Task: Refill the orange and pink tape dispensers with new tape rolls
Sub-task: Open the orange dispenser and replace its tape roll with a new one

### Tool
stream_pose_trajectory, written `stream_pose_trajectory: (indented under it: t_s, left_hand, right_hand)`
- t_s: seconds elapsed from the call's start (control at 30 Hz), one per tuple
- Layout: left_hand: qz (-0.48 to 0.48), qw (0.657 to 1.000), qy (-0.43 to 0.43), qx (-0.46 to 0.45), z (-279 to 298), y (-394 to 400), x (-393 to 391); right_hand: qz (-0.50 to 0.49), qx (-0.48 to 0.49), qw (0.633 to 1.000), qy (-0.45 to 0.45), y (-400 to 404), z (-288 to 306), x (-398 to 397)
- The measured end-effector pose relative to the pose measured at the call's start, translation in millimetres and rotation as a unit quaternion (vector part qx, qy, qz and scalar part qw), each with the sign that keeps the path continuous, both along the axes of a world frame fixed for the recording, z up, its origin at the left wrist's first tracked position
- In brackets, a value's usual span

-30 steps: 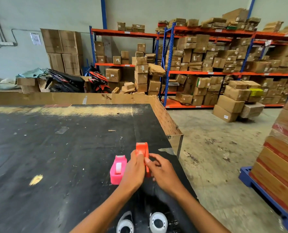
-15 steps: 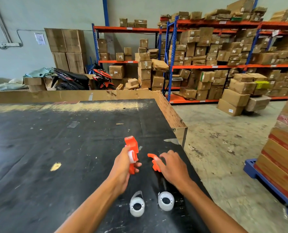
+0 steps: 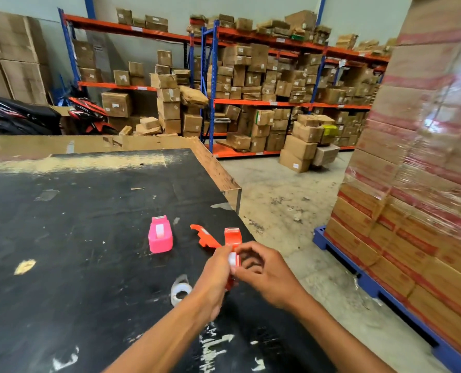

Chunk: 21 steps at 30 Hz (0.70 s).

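My left hand [image 3: 215, 275] grips the body of the orange tape dispenser [image 3: 232, 236], held upright above the black table's right edge. My right hand [image 3: 264, 270] pinches a small white tape core [image 3: 232, 259] sitting in that dispenser. The dispenser's orange side cover [image 3: 203, 237] lies flat on the table just left of it. The pink tape dispenser [image 3: 160, 235] stands on the table further left, with a white roll showing in its top. One clear tape roll [image 3: 180, 289] lies on the table beside my left wrist; my arms may hide another.
The black table [image 3: 75, 238] has a worn wooden rim, and its right edge is under my hands. A tall shrink-wrapped stack of cartons [image 3: 423, 168] on a blue pallet [image 3: 385, 297] stands close at the right. Shelves of boxes and a motorbike [image 3: 86, 114] are behind.
The orange cover that my right hand held now lies on the table. My right hand has come to the white core in the dispenser. The view has swung, and the pink dispenser is visible again.
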<state>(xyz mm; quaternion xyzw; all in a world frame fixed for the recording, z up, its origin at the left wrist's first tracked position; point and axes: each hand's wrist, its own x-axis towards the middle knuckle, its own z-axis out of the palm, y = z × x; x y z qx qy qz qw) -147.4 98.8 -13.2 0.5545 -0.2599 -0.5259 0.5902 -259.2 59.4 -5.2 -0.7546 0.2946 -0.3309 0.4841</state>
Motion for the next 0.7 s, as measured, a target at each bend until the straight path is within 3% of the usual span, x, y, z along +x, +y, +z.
stream_pose_trajectory:
  t_s: [0.17, 0.23, 0.3, 0.4, 0.53, 0.7]
  left_hand:
    - [0.02, 0.999, -0.038, -0.006, 6.6, 9.9, 3.0]
    - [0.026, 0.999, -0.025, -0.018, 6.3, 16.1, 14.8]
    - [0.024, 0.999, -0.017, -0.017, 5.7, 23.4, 26.5]
    - [0.019, 1.0, -0.021, -0.012, 4.6, 30.7, 42.4]
    - [0.03, 0.997, -0.065, -0.026, 0.3, 34.9, 59.6]
    - [0.036, 0.997, -0.052, -0.037, 1.1, 36.9, 69.3]
  right_hand:
    - [-0.085, 0.002, 0.996, 0.023, -7.3, -8.2, -15.7]
    - [-0.113, -0.03, 0.982, 0.146, -19.6, -20.4, -22.9]
    - [-0.093, -0.085, 0.946, 0.298, -27.8, -34.1, -23.5]
    - [-0.085, -0.144, 0.899, 0.406, -33.4, -42.1, -13.4]
    - [-0.054, -0.225, 0.894, 0.384, -33.1, -38.9, 12.7]
    - [0.023, -0.21, 0.901, 0.379, -28.9, -43.5, 41.1]
